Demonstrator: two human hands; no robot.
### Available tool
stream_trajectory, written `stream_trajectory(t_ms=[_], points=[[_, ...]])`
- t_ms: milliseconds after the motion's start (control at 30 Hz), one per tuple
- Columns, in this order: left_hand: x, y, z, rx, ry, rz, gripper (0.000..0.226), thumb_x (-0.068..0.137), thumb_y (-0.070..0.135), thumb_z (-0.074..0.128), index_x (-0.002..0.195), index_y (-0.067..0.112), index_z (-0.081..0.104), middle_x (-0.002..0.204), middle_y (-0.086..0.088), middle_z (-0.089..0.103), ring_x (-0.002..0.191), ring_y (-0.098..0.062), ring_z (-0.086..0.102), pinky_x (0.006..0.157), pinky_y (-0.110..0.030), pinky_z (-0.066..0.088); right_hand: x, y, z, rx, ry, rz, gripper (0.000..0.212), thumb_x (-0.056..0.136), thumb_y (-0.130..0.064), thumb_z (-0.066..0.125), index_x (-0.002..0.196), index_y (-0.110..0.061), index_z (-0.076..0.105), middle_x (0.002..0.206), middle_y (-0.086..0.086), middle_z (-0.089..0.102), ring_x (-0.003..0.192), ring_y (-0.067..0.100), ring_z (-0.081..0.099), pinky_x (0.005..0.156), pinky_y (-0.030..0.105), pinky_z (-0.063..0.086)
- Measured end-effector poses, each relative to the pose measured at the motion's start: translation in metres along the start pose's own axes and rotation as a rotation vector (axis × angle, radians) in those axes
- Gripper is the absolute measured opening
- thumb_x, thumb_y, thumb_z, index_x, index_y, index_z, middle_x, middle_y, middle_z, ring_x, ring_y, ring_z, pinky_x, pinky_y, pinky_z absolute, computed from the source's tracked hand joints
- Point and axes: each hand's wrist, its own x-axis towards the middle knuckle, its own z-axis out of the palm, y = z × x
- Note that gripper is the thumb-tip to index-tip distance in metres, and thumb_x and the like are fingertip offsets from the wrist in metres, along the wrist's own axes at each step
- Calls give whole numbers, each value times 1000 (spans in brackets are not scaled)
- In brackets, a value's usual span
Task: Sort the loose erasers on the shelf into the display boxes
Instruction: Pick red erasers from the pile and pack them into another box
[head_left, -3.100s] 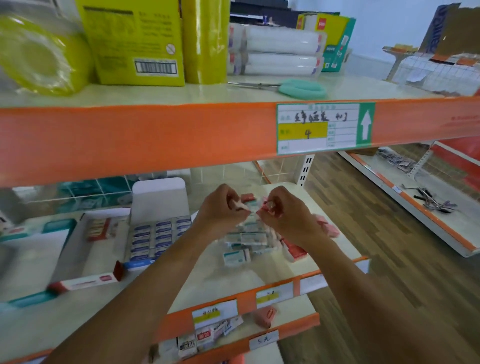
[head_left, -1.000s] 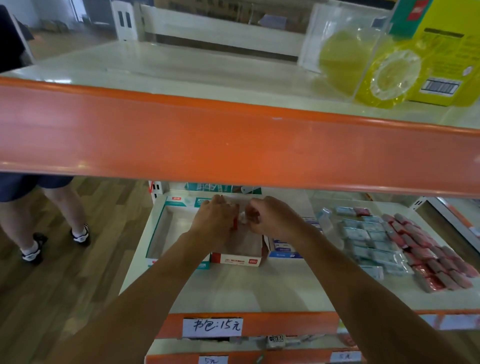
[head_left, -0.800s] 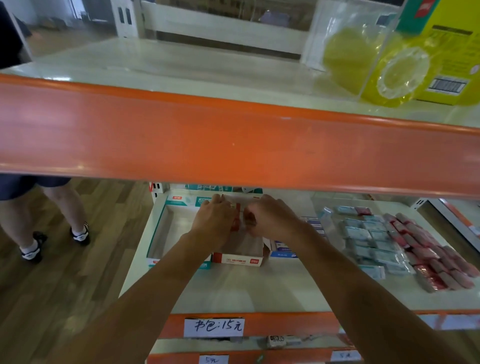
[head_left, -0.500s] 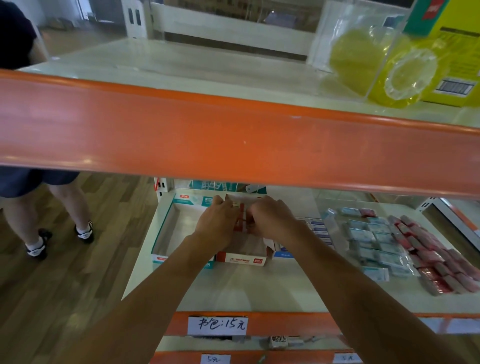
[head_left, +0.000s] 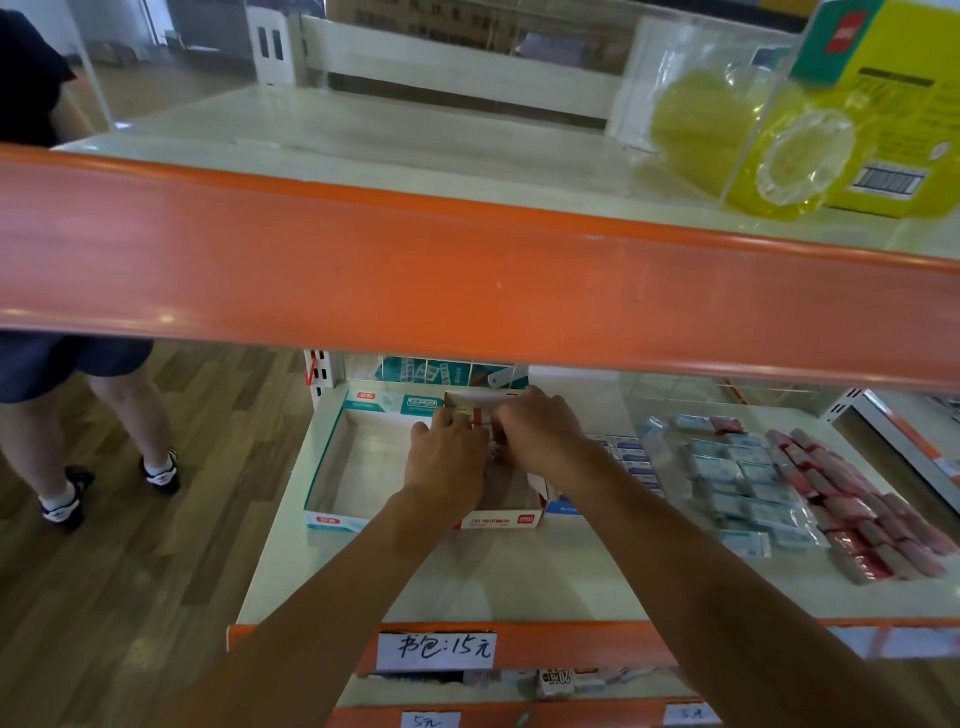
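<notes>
Both hands over red-trimmed display box (head_left: 511, 512) on shelf (head_left: 519, 577): left hand (head_left: 448, 457) and right hand (head_left: 540, 434) pinch small erasers (head_left: 480, 418) together. Loose erasers (head_left: 810, 488) piled at 3 o'clock; teal-trimmed box (head_left: 332, 470) at 9.

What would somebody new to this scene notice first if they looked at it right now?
Probably the broad orange shelf edge cutting across the middle of the view. Below it, the left hand and right hand meet over a red-and-white cardboard display box, beside an open teal-trimmed cardboard box. To the right lie rows of loose pale blue and red wrapped erasers on the cream shelf.
</notes>
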Motion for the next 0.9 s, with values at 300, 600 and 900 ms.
stream_trajectory(t_ms=[300, 600, 900], points=[[2, -5, -10, -147, 94, -32, 32, 94, 35, 50, 122, 22, 57, 120, -1, 56, 111, -21, 45, 92, -35, 40, -8, 14, 2, 110, 76, -30, 25, 90, -24, 60, 114, -16, 62, 105, 7, 62, 97, 24, 54, 85, 38, 48], [10, 34, -38, -259, 167, -33, 27, 94, 34, 50, 118, 23, 49, 123, 1, 53, 112, -19, 46, 97, -38, 39, -51, 64, 6, 226, 234, 33, 39, 95, -34, 54, 131, -22, 49, 126, 3, 60, 110, 21, 58, 91, 36, 47], [31, 139, -55, -193, 156, 172, 36, 95, 34, 45, 127, 19, 47, 126, -5, 48, 118, -25, 41, 93, -40, 38, -107, 156, 16, 197, 243, 193, 48, 95, -39, 50, 139, -26, 39, 136, 3, 52, 120, 23, 51, 98, 40, 45]])
